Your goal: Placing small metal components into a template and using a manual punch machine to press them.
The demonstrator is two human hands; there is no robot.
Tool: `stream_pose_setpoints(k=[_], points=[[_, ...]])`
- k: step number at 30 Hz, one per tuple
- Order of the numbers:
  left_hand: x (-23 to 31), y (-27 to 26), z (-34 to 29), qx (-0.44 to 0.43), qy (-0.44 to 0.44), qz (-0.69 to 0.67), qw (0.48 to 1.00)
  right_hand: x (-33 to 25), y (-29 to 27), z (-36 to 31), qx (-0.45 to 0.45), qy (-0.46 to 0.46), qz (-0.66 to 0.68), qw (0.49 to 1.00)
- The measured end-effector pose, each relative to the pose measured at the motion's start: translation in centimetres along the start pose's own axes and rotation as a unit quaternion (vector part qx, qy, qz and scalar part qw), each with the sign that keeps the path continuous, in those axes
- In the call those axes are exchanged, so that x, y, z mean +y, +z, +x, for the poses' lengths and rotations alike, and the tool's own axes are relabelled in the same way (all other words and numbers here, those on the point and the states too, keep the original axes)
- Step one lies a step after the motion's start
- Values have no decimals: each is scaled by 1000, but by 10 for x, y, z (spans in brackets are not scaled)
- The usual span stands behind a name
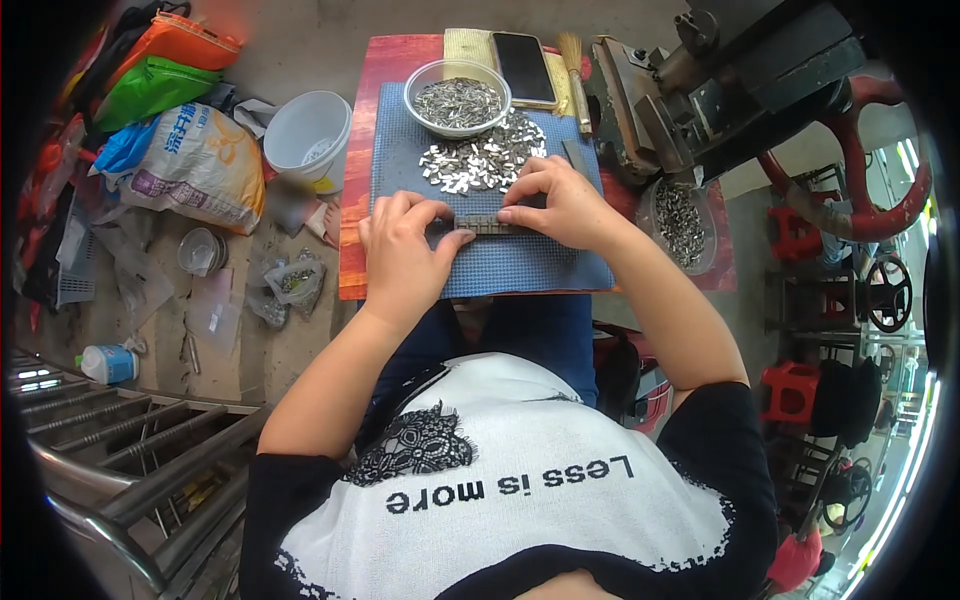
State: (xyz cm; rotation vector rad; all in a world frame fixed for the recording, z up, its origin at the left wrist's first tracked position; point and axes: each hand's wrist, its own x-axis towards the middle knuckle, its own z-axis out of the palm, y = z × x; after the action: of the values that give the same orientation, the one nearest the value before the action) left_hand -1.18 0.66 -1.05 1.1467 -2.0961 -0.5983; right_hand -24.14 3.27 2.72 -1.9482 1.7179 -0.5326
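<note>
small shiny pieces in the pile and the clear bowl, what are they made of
Small pieces: likely metal, bright silvery and glinting. Clear bowl: looks like plastic, see-through wall, though glass is possible. The row pinched between left hand and right hand looks alike.

A bare grey concrete floor [300,40] is seen around a low red tabletop [357,200]. To the left, the floor is littered with clear plastic bags [285,285], a white bucket [308,130], a printed sack [195,165] and orange and green bags [165,65] piled near the edge. A metal rack of grey bars [130,450] is set at the lower left. To the right, a heavy dark machine [740,80] with a red handwheel [880,150] is placed beside the tabletop, and red stools [790,385] are stood further along. Daylight is let in along the far right edge.
</note>
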Motion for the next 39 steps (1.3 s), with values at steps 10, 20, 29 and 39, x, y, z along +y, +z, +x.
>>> stream_pose_setpoints(k=[10, 20, 29, 39], points=[[-1, 0, 0, 2, 1, 3, 1000, 14, -18, -17, -1, 30, -15, 999], [-1, 1, 0, 1, 0, 6, 1000, 10, -19, -6, 82, 67, 65, 992], [0, -1, 1, -2, 1, -9, 1000, 2, -14, 82, 290, -23, -41, 956], [-3, 0, -1, 5, 7, -5, 1000, -31, 7, 41, 12, -44, 86, 995]])
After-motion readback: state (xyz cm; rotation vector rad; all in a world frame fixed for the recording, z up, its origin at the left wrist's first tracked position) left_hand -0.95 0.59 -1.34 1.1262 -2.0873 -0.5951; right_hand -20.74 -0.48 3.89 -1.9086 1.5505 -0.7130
